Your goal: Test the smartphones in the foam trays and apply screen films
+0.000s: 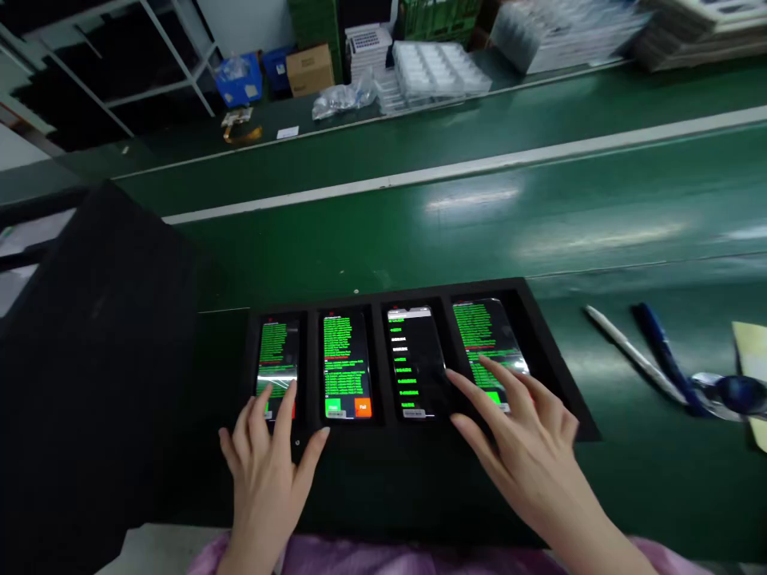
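Note:
A black tray [376, 359] with side-by-side slots holds several lit smartphones. Over the lower part of the leftmost phone [276, 351] lies my left hand [264, 459], its fingers spread and nothing in it. Beside that, the second phone [346, 359] shows green text with a green and an orange button at the bottom. The third phone [416, 363] displays a list of short green and white lines. My right hand [527, 431] has its fingers apart over the rightmost phone [485, 327], covering its lower right; its index finger and thumb are near the third phone's right edge.
On the green bench [359, 239], a white pen [635, 351] and a blue pen [665, 351] lie right of the tray. A black box [108, 359] stands at left. Clear plastic trays [440, 70], a cardboard box [310, 70] and a blue bin [238, 80] line the back.

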`<state>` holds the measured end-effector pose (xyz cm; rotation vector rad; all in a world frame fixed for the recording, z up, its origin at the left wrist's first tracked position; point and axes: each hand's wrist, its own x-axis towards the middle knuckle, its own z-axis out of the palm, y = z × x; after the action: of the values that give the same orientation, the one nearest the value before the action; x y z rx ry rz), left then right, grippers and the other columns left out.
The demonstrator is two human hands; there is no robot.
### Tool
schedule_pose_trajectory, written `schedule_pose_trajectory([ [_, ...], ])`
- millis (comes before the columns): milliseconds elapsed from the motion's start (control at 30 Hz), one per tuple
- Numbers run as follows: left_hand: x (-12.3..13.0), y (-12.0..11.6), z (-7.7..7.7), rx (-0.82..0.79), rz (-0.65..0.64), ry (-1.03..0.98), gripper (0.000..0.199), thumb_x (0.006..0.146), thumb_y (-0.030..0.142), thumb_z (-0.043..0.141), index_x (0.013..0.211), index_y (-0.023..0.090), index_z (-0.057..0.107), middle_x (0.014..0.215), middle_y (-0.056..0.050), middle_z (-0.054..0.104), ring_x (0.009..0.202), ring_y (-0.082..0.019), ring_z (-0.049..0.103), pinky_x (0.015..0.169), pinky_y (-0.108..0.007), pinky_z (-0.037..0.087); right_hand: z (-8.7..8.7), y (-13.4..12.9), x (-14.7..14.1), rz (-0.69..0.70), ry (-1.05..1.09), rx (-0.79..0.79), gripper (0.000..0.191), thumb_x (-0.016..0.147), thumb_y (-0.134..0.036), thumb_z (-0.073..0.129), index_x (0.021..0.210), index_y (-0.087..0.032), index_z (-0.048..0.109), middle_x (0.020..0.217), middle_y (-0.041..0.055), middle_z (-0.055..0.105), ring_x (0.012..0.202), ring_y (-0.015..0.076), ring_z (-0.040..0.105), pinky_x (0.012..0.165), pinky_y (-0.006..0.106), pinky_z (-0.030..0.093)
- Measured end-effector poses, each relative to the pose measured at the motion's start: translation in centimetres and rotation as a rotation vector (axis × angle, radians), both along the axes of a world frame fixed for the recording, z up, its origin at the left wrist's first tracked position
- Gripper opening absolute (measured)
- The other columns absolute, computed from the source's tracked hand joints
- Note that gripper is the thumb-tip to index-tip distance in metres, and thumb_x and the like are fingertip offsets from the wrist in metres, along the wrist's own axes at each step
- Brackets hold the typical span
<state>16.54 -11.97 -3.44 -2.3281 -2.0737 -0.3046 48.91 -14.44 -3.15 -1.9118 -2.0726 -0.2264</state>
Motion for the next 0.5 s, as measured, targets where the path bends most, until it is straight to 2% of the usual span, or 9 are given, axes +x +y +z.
schedule_pose_trajectory([
  [200,0.4,1.0,0.0,0.005,-0.018,0.033,0.065,0.104,0.064,0.042,0.158,0.028,0.048,0.157,-0.021,0.046,0.146,-0.046,0.041,0.111,-0.092,0.029,-0.2,5.6,-0.9,0.025,-0.004,-0.007,0.040,0.110,-0.047,0.046,0.143,-0.034,0.064,0.152,0.0152,0.057,0.130,0.0379,0.052,0.095,0.057,0.046],
  [367,0.3,0.9,-0.4,0.003,-0.018,0.015,0.063,0.104,0.063,0.044,0.157,0.028,0.048,0.156,-0.021,0.047,0.145,-0.046,0.041,0.109,-0.092,0.031,-0.8,6.8,-1.5,0.030,0.024,0.001,0.042,0.111,-0.047,0.043,0.145,-0.032,0.063,0.152,0.0156,0.057,0.132,0.0368,0.051,0.099,0.057,0.044],
  [500,0.6,1.0,-0.5,0.002,-0.016,-0.030,0.062,0.104,0.062,0.047,0.157,0.031,0.049,0.156,-0.019,0.048,0.145,-0.045,0.042,0.112,-0.090,0.030,-1.3,8.0,-1.7,0.016,0.039,-0.022,0.044,0.111,-0.048,0.042,0.146,-0.030,0.063,0.157,0.0170,0.052,0.133,0.0393,0.050,0.099,0.059,0.043],
])
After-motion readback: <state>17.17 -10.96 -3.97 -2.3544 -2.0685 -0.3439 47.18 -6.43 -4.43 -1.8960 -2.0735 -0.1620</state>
